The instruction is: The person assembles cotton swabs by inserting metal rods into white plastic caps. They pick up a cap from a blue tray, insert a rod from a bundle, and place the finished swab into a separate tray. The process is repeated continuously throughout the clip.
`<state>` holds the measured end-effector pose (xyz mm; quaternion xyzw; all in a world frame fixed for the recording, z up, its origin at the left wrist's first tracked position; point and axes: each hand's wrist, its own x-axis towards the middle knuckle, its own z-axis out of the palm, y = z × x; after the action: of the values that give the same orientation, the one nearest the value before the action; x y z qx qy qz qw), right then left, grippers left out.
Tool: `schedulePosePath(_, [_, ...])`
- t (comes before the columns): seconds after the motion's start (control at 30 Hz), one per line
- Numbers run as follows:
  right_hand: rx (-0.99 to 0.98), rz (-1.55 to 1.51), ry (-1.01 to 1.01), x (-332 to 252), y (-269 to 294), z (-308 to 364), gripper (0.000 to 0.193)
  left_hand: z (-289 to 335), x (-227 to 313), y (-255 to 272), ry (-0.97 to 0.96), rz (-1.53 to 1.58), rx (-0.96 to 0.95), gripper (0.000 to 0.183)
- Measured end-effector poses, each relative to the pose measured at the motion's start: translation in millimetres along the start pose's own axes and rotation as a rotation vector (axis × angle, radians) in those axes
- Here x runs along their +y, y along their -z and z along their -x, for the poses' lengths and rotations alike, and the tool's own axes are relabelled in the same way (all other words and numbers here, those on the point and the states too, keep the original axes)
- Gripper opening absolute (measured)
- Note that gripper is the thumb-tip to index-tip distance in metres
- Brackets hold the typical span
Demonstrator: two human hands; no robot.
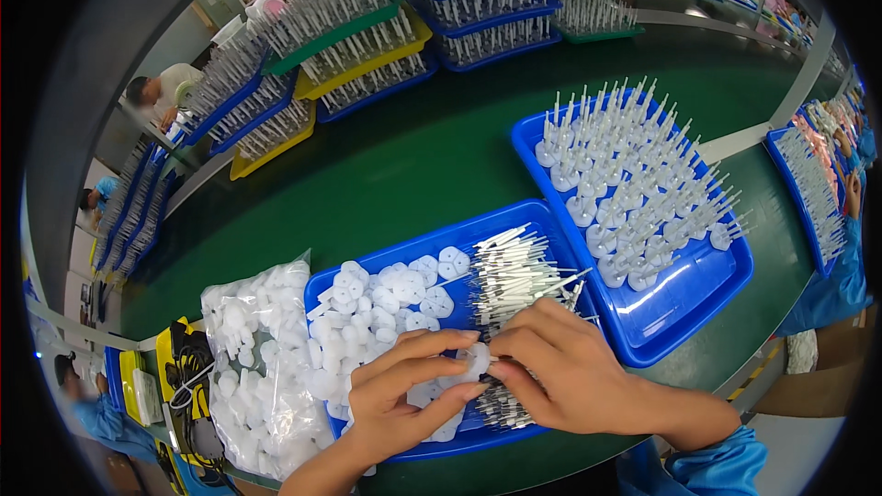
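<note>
My left hand (409,386) pinches a translucent white plastic disc (475,362) between thumb and fingers. Close against it, my right hand (560,367) is closed on a thin white rod, mostly hidden by the fingers, whose end meets the disc. Both hands are over a blue tray (432,241). Its left side holds a heap of loose white flower-shaped discs (367,298); its right side holds a pile of thin white rods with metal ends (516,268). On the right, another blue tray (675,317) carries rows of discs with rods standing upright in them (634,184).
A clear bag of white discs (262,358) lies left of the near tray, beside a yellow tray with black cables (188,386). Stacked trays of upright rods (478,0) line the far side of the green table (404,147). Several people work around the edges.
</note>
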<state>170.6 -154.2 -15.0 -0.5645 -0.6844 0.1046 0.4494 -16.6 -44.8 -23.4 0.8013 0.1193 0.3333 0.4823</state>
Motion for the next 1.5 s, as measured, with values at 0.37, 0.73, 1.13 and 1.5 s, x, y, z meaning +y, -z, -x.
schedulePosePath(0.37, [0.05,-0.102,-0.015,-2.2,-4.2,3.3,0.016,-2.5,2.6,-1.2,-0.219,-0.154,0.048,0.034])
schedulePosePath(0.73, [0.04,-0.178,-0.008,-0.9,-5.3,6.9,0.017,-0.3,0.3,-4.6,-0.311,-0.283,0.01,0.038])
schedulePosePath(1.13, [-0.104,-0.221,-0.062,-2.4,15.5,-10.7,0.018,-3.8,3.3,-6.1,0.082,0.3,0.233,0.031])
schedulePosePath(1.5, [-0.314,0.568,0.177,38.8,10.4,-50.0,0.015,-8.3,-9.9,12.7,0.338,0.108,0.169,0.032])
